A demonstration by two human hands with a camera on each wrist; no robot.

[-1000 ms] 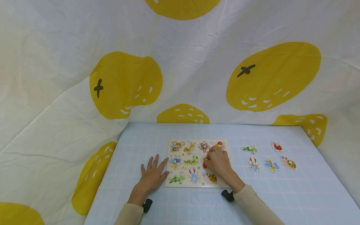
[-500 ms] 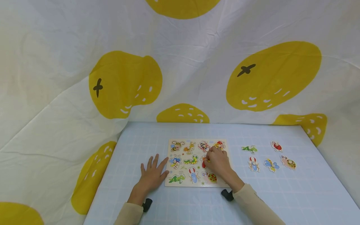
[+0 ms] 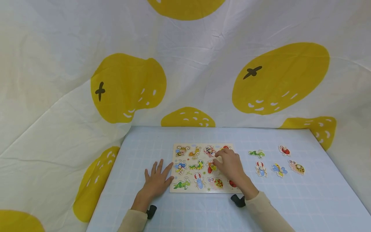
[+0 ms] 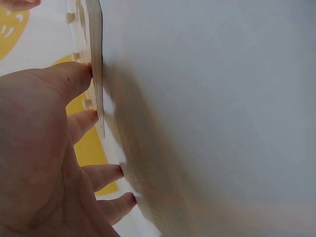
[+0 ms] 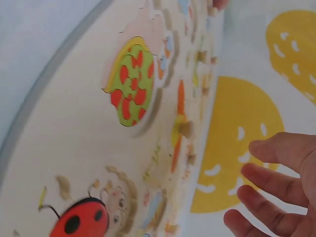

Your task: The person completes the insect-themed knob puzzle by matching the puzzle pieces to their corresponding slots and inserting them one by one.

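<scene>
A pale wooden peg puzzle board with insect pictures lies on the table. My left hand is spread flat at its left edge; in the left wrist view the thumb and index fingertips touch the board's side. Over the board's right part is my right hand, its fingers loosely bent and apart, with nothing between them in the right wrist view. Just left of its fingertips sits a red-and-yellow winged insect piece in the board. The snail picture and ladybug picture show on the board without knobs.
Loose puzzle pieces lie right of the board: a grasshopper, a stag beetle, a bee with blue wings, a snail and a ladybug. A white curtain with yellow fruit prints hangs behind the table.
My right hand has let go of the red-and-yellow insect piece and drawn slightly to the right, with its fingers parted. The left hand stays where it was.
</scene>
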